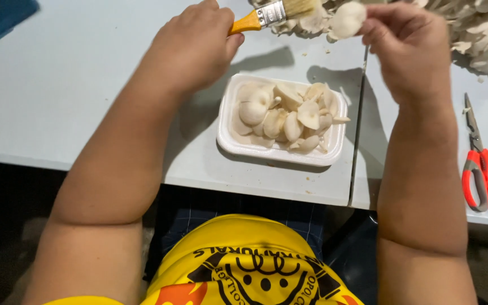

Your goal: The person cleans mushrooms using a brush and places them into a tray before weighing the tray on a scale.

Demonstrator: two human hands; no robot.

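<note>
The left hand (196, 42) is closing its grip around the orange handle of a paintbrush (269, 14), bristles touching a pale mushroom (347, 20) that the right hand (408, 42) is pinching. Just below both grips, a white tray (225, 121) of mushrooms is sitting on the bench (57, 85). Light strokes, directed away from the tray, seem best.

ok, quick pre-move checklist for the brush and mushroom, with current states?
1. Left hand grips the brush by its orange handle: ok.
2. Right hand holds a mushroom at the fingers: ok.
3. Bristles against the mushroom: cannot tell, top edge cuts them off.
4. White tray below has room: not ok, nearly full of mushrooms.
5. Scissors lie apart from both hands: ok.
</note>
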